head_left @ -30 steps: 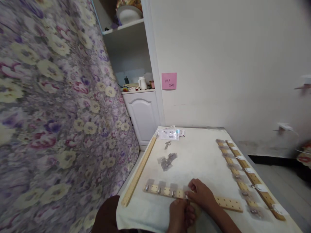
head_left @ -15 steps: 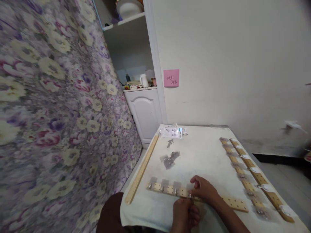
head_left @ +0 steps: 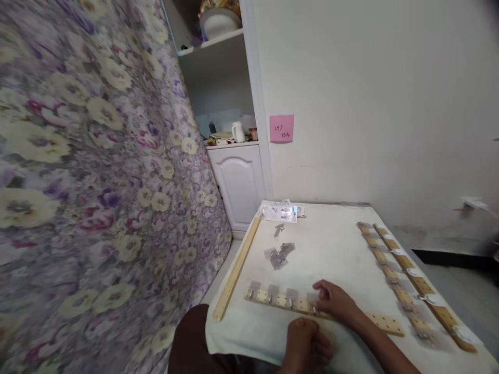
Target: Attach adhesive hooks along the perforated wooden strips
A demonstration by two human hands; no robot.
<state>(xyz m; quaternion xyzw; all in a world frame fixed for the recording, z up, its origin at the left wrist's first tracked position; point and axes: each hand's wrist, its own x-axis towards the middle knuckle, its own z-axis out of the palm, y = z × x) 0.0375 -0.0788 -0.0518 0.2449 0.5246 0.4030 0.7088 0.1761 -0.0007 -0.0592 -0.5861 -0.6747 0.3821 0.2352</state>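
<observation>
A perforated wooden strip (head_left: 280, 299) lies across the front of the table, with small metal hooks and clear plastic packets spaced along its left part. My right hand (head_left: 333, 300) rests over its middle, thumb and fingers curled at a metal hook (head_left: 314, 310); the index finger is lifted and the contact is partly hidden. Nearer the table's front edge is my left hand (head_left: 306, 340), just below the strip. Its fingers are curled inward, and whatever they hold is hidden. Loose packets of metal parts (head_left: 279, 255) lie beyond the strip, with a small grey packet (head_left: 279, 229) farther back.
A bare perforated wooden strip (head_left: 237, 267) runs along the table's left edge. Two more strips lie at the right, one with clear packets (head_left: 385, 270), the other with white tags (head_left: 413, 275). Flat packaging (head_left: 278, 212) sits at the back. A floral curtain (head_left: 117, 182) hangs left.
The camera view has shifted, so the table and hands appear farther right. My left hand sits slightly farther from the strip's hook; my right hand stays at the same hook.
</observation>
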